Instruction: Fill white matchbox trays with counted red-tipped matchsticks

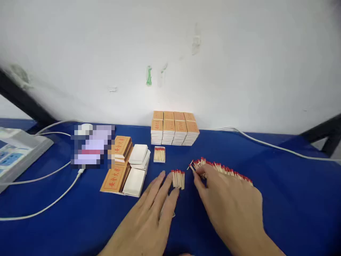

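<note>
Fingers extended, my left hand (150, 217) lies on the blue table, its fingertips touching the left and lower edge of a small row of red-tipped matches (178, 179). Something pale shows under its index finger, mostly hidden. My right hand (229, 202) pinches at a match (191, 167) with thumb and index finger, at the left end of a long pile of matches (226, 170) that the hand partly covers. Beyond the small row sits an open matchbox tray (159, 155) filled with matches.
Orange-labelled matchboxes (174, 128) stand stacked by the wall. On the left are flat orange sleeves (114, 177) and white empty trays (134, 182). A blurred phone-like object (92, 145), white cables (50, 209) and a power strip (18, 153) lie farther left.
</note>
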Motion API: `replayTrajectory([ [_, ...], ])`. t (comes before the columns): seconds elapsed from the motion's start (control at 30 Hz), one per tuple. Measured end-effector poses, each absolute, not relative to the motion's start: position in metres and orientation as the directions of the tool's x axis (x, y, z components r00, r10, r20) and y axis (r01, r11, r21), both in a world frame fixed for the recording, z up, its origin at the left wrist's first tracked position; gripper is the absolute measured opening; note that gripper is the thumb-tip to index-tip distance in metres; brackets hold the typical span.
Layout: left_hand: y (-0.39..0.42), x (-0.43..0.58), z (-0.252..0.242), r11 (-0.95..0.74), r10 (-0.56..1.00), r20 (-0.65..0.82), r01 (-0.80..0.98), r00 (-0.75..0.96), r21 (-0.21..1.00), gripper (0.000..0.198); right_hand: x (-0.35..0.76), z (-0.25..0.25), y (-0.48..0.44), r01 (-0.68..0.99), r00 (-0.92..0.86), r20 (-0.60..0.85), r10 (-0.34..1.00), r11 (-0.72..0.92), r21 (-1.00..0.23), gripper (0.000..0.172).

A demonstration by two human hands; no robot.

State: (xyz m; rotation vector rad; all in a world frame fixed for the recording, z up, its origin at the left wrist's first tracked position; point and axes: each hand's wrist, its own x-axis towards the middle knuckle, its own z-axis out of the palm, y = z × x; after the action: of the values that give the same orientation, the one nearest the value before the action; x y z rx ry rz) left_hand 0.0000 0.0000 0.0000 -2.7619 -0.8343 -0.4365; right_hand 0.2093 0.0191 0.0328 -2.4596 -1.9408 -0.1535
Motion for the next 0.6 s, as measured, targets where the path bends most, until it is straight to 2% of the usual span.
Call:
replayTrajectory([
  [0.13,0.002,-0.006,-0.002,-0.817,0.492,0.357,0.563,0.794,-0.126,0.087,0.21,0.036,0.02,0.966,0.254,0.054,0.966,-0.252,-0.054,0.018],
  [0.27,0.002,-0.006,-0.005,-0.817,0.497,0.364,0.566,0.788,-0.111,0.092,0.209,0.04,0.018,0.919,0.225,-0.016,0.974,-0.218,-0.328,0.021],
  [0.33,0.002,-0.006,-0.004,-0.816,0.507,0.36,0.571,0.783,-0.093,0.095,0.208,0.041,0.018,0.882,0.212,-0.03,0.977,-0.205,-0.424,0.026],
  [0.6,0.006,-0.008,-0.002,-0.83,0.493,0.378,0.554,0.783,-0.065,0.088,0.199,0.035,0.024,0.81,0.211,-0.051,0.976,-0.203,-0.55,0.03],
])
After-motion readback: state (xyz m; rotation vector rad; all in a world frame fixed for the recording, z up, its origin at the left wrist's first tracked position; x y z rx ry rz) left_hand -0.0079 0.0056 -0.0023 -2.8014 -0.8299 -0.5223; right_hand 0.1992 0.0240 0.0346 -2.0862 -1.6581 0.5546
